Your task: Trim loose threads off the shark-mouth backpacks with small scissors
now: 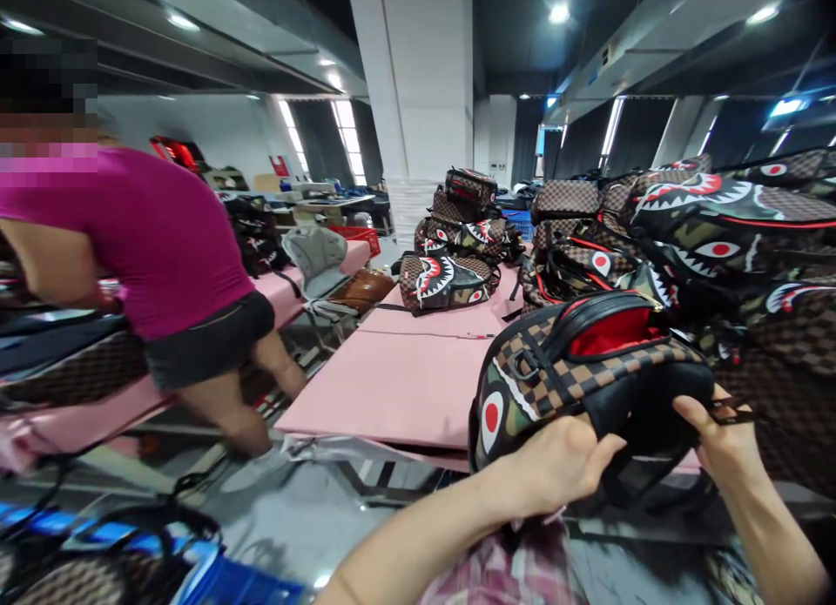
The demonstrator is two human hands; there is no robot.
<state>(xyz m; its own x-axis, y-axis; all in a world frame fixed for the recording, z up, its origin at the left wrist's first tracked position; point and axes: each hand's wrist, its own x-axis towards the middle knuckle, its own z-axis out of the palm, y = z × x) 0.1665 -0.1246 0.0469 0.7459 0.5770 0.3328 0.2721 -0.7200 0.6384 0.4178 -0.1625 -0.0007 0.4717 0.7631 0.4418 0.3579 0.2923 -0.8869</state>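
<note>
The bag (575, 387) is at the lower right of the frame, in front of the pink worktop (385, 370), its mouth gaping on red lining (623, 328). Both grips are closed on it: the left grip (565, 461) at its near lower side, the right grip (722, 440) around its right end, by a checked tab (731, 411); the fingers behind are hidden. To handle it well, the two should share the weight evenly, pressing lightly so the soft wall doesn't buckle, mouth kept uppermost, and clear of the pile (705, 231) at right.
</note>
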